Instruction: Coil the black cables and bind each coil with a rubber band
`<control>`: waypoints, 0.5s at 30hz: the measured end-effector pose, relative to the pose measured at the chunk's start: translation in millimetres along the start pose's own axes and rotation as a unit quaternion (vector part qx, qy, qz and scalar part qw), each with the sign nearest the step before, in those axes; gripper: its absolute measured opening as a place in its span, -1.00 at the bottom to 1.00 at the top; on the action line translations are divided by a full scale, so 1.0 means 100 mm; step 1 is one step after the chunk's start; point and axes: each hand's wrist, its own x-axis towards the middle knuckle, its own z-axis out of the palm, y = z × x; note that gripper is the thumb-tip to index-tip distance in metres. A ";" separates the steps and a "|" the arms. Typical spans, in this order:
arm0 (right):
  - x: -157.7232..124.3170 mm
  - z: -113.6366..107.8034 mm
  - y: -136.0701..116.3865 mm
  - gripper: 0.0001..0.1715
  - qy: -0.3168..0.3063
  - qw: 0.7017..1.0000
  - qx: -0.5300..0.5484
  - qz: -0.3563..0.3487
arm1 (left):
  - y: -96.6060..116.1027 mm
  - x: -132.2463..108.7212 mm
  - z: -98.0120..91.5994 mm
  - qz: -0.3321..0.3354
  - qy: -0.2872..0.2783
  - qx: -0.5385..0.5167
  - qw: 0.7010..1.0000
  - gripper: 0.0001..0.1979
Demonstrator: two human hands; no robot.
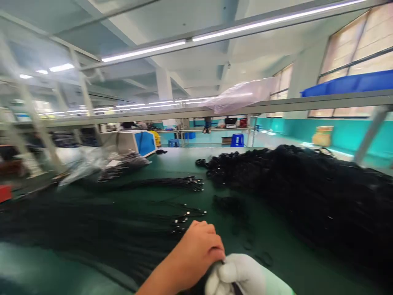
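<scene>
My bare left hand (201, 252) is closed, fingers curled down against my right hand at the bottom centre. In a white glove, my right hand (242, 272) pinches with thumb and fingers. Between and below both hands shows part of a black cable (237, 288); its ends are hidden. Just beyond my left hand lie the shiny connector ends (181, 221) of a spread of straight black cables (101, 221). A further bundle of black cables (166, 182) lies behind them, tips pointing right.
A large heap of coiled black cables (307, 192) covers the right of the green table (172, 162). Clear plastic bags (89, 162) lie at the back left, near a blue-and-white machine (144, 142). Overhead, a shelf (172, 116) carries plastic film and a blue bin (350, 84).
</scene>
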 end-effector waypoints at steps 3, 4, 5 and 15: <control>0.10 -0.07 -0.02 -0.50 -0.085 0.982 0.166 0.015 | -0.05 0.14 -0.05 0.016 0.005 -0.047 0.999 -0.77; 0.13 -0.08 -0.03 -0.49 -0.097 0.981 0.170 0.006 | -0.05 0.18 -0.06 0.020 0.005 -0.052 0.998 -0.78; 0.16 -0.08 -0.03 -0.50 -0.102 0.983 0.154 -0.003 | -0.05 0.22 -0.08 0.024 0.006 -0.050 0.998 -0.78; -0.13 -0.26 -0.43 -0.49 -0.102 0.949 0.255 -0.155 | -0.34 0.31 0.37 -0.038 0.029 0.018 0.999 -0.61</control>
